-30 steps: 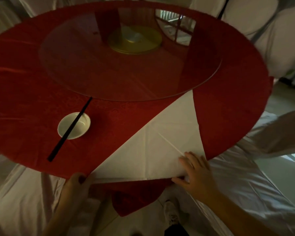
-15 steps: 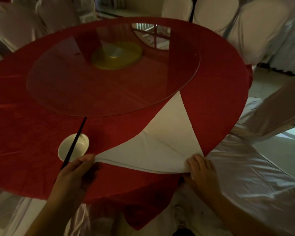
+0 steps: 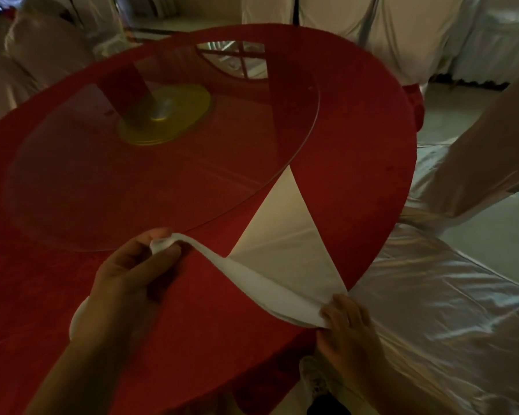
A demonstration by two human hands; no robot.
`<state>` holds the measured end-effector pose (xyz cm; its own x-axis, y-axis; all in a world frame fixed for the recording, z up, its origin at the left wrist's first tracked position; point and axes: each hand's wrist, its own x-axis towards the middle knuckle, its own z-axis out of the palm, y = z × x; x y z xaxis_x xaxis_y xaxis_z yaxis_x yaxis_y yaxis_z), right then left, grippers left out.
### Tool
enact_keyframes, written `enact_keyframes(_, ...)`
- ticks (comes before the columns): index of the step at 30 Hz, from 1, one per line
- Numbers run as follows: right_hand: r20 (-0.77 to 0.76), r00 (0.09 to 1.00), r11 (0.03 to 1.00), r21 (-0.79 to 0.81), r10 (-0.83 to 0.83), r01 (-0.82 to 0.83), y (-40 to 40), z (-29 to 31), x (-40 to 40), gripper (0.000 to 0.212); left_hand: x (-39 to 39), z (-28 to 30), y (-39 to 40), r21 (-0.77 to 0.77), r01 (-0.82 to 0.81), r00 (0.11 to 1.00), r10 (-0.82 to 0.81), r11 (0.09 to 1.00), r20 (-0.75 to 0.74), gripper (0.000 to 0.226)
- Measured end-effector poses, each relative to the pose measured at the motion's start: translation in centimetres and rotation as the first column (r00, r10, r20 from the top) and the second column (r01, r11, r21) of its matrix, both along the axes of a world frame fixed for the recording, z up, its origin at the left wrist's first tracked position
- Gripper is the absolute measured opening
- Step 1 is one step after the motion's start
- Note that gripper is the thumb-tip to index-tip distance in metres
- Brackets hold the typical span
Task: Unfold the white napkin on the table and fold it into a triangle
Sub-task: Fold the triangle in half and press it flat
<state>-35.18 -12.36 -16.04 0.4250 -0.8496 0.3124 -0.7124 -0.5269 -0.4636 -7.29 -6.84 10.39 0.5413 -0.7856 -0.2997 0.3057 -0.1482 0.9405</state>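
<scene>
My left hand is closed on one corner of the white napkin; the thumb and fingers pinch the cloth in a small bunch, lifted a little above the red tablecloth. From this corner a folded band of the napkin runs down and to the right to my right hand. The right hand lies at the near edge of the table, its fingers pressed on the other corner of the napkin. I cannot tell whether it really grips the cloth or only holds it down.

The rest of the napkin lies flat on the tablecloth as a long triangle. Its far tip goes under the rim of the round glass turntable, so the glass covers the point of the cloth. The turntable stands on a yellow round base in the middle of the table, and a window is reflected in the glass at the far side.

Beside my left wrist a small part of a white dish shows; my arm hides most of it. Around the table stand chairs in shiny white covers, one just beside my right hand. Below the table edge I see a light shoe on the floor.
</scene>
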Motion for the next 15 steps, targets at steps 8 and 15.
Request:
enact_keyframes(8, 0.047, 0.995, 0.996, 0.011, -0.09, 0.09, 0.5, 0.4, 0.9, 0.034, -1.0, -1.9, -15.1, 0.043, 0.018, 0.944, -0.031, 0.999, 0.328, 0.01)
enact_keyframes(15, 0.088, 0.944, 0.939, 0.172, -0.317, 0.299, -1.4, -0.7, -1.4, 0.025, -1.7, -7.7, -26.6, 0.145, 0.04, 0.85, -0.11, 0.989, 0.515, 0.012)
